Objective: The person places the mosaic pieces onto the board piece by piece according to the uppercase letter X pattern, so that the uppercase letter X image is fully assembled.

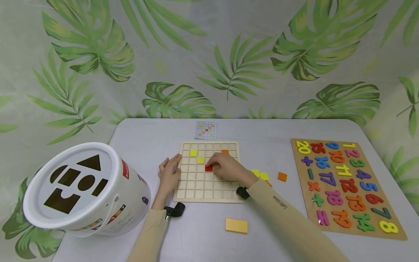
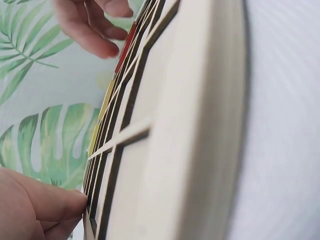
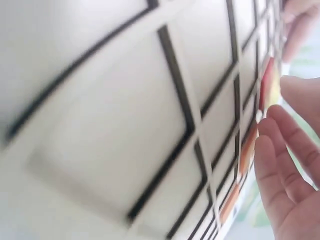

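Observation:
A wooden grid board lies at the table's centre. It holds two yellow tiles and an orange tile near its far edge. My right hand is arched over the board's middle, thumb and forefinger pinching a red tile that sits in a cell. In the right wrist view the red tile shows edge-on beside the thumb. My left hand rests with straight fingers against the board's left edge. The left wrist view shows a left fingertip touching the board's rim.
Loose yellow tiles and an orange tile lie right of the board. A yellow block sits nearer me. A pattern card lies beyond the board, a number puzzle at right, a white shape-sorter bucket at left.

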`<state>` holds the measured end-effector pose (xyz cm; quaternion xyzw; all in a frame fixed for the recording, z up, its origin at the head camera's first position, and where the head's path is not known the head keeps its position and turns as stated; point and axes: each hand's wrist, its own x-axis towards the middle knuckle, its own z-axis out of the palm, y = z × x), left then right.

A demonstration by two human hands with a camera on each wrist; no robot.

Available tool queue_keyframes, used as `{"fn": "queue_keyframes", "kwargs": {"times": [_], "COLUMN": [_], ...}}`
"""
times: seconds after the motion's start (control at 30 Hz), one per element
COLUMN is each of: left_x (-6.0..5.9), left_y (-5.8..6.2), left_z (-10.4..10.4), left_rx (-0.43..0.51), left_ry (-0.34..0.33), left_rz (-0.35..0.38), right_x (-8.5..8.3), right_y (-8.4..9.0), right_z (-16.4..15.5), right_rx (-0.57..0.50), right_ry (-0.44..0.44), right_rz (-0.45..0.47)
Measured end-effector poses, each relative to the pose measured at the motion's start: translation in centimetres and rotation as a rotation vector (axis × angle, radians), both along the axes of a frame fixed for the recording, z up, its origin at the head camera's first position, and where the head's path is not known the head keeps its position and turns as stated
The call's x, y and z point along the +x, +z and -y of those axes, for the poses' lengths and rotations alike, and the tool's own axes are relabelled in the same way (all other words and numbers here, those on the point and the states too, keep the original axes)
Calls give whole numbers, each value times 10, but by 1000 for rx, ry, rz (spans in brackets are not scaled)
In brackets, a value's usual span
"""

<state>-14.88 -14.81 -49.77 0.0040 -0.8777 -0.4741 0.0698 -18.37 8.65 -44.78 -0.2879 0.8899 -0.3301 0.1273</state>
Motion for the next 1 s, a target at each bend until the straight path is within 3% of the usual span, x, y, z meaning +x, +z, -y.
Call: {"fn": "queue_keyframes", "kwargs": {"times": [0.2, 0.6, 1.0], "left_x": [0, -1, -2], "left_y": [-1, -1, -2], "left_z": [-1, 3, 0], "left_rx": [1, -20, -11], "left_ry": [-1, -6, -10], "left_rz": [0, 24, 23], "right_x": [3, 28, 54], "right_y": [9, 10, -10], "right_z": [-48, -139, -165], "right_rx": [-154, -69, -25], "right_ry": [-63, -272, -227], "right_rz": [25, 4, 26]}}
